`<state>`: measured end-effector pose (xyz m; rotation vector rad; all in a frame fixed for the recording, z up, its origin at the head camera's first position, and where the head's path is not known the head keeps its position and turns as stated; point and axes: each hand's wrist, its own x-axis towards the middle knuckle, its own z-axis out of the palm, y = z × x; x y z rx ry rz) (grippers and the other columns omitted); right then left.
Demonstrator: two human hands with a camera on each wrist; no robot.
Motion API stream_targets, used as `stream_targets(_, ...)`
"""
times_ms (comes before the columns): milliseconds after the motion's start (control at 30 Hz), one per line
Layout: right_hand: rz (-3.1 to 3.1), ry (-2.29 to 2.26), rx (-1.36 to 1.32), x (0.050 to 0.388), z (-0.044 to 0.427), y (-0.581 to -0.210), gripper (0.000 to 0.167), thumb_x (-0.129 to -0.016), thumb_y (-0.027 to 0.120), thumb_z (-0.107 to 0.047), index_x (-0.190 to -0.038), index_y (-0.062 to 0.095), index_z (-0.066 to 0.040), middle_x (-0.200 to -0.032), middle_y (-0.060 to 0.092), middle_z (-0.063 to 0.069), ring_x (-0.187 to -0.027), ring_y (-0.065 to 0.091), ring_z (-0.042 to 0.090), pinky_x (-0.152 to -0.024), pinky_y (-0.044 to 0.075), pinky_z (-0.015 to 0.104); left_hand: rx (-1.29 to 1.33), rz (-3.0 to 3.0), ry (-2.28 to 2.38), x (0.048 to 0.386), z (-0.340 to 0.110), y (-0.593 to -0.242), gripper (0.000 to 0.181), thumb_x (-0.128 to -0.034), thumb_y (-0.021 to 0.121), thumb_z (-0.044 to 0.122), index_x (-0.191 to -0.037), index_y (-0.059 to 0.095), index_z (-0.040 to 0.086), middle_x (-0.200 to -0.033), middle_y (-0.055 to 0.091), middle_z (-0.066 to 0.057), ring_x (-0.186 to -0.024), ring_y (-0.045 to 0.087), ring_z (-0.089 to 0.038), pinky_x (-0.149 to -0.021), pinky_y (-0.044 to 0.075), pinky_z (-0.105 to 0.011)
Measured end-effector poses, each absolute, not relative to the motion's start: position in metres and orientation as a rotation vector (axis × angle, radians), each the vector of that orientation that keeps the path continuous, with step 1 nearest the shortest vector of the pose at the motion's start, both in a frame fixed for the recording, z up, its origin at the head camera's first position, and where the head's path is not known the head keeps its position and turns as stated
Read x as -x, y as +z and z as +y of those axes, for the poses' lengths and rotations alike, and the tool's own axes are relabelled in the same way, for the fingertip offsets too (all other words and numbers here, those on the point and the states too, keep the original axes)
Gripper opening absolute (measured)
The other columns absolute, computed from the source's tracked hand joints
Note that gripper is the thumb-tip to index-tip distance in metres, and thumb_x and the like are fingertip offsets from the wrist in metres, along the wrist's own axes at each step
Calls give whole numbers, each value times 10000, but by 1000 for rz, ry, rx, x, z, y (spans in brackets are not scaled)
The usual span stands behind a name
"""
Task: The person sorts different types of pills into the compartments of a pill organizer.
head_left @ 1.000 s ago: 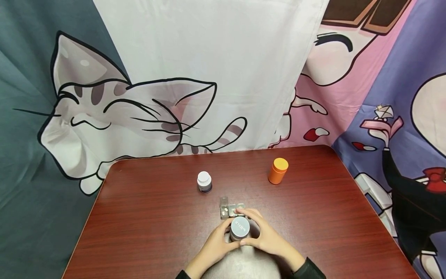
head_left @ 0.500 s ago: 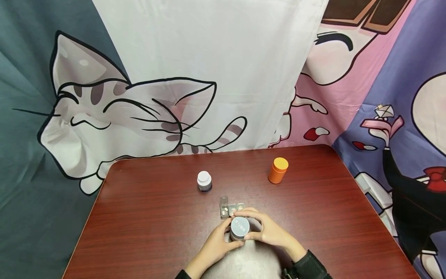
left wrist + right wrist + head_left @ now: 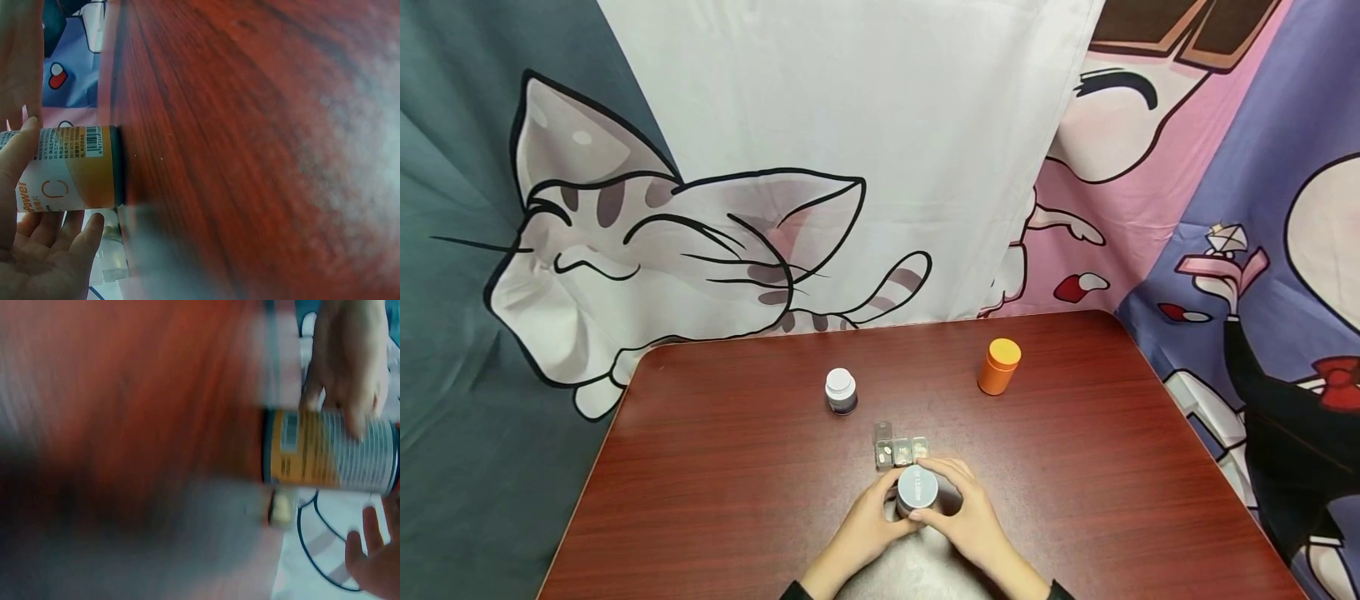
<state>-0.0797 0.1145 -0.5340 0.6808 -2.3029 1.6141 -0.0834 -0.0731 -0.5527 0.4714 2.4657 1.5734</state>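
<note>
A supplement bottle (image 3: 75,167) with an orange-and-white label and a grey lid (image 3: 917,487) stands upright at the near side of the table. My left hand (image 3: 861,527) grips the bottle's body, thumb on the near side and fingers on the far side. The right hand (image 3: 966,512) holds the lid between thumb and forefinger; its other fingers spread beside the bottle in the right wrist view. Just beyond the bottle lies a small clear pill box (image 3: 901,452) with one flap raised and something pale in a compartment.
Farther back, a white-capped dark bottle (image 3: 841,392) stands left of the pill box. An orange bottle (image 3: 999,367) with a yellow cap stands at the back right of the brown table (image 3: 737,500). Printed cloth (image 3: 925,125) hangs behind.
My right hand has shifted its hold around the lid, its fingers drawing back from the pill box and its wrist turning inward. The left hand has kept its grip on the bottle.
</note>
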Motion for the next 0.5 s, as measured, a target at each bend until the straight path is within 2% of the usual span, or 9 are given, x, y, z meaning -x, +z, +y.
stream_targets(133,-2301,1603,-518,72,106,-535,629,-670,907,-144,-1249,665,-106,-1228,643,19,-1154,554,197,-1027,343,168,-454,2469,1568,84,-73,-553,630,-819,825,262,-1350,538,80,-1320,595,-114,-1167,605,-310,-996,470,-445)
stream_targets(267,-2327,1628,-412,68,103,-535,635,-661,912,-149,-1243,667,-83,-1238,631,-23,-1169,540,167,-1018,335,150,-440,2457,1562,84,-73,-552,652,-813,830,259,-1357,531,62,-1325,590,-142,-1166,608,-330,-997,465,-466)
stream_targets(400,-2359,1568,-464,69,105,-536,678,-669,909,-171,-1286,638,-97,-1255,619,-7,-1182,530,176,-1025,349,186,-436,2437,1569,84,-73,-552,669,-809,833,233,-1368,520,41,-1337,580,-159,-1168,604,-338,-997,468,-451)
stream_targets(500,-2403,1543,-586,73,111,-536,751,-684,903,-205,-1358,582,-124,-1316,587,11,-1219,498,192,-1040,371,269,-442,2427,1577,84,-74,-551,669,-808,831,216,-1368,516,29,-1340,576,-162,-1172,600,-338,-1000,467,-440)
